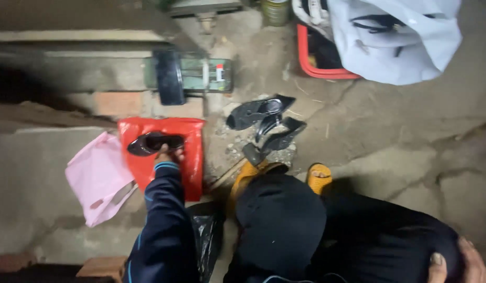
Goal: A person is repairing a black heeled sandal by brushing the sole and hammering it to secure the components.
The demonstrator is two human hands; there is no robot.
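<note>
The cracked grey concrete floor (390,157) fills most of what you see. At 1 o'clock a big pale blue-grey fabric bag (405,39) sits over the rim of a red plastic basket (306,57). Your dark-trousered knees (327,230) take up the 5 o'clock part, with your yellow slippers (319,177) poking out just above them. At 9 o'clock a flat pink plastic bag (96,175) lies on the floor, touching the left edge of a shiny red plastic bag (188,157) that lies near the centre-left. Above the red bag, at 11 o'clock, a greenish bench machine with a black round wheel (169,76) rests on a concrete ledge. Just right of centre, at 12 o'clock, two black high-heeled shoes (266,123) lie tumbled together on gravel, well apart from your hands.

Your left hand (169,154), in a dark blue sleeve, is closed on the lower edge of a single black glossy shoe (153,142), holding it on top of the red bag. Your right hand (458,264) rests released on your right knee at 4 o'clock, fingers curved over the cloth, gripping nothing.
</note>
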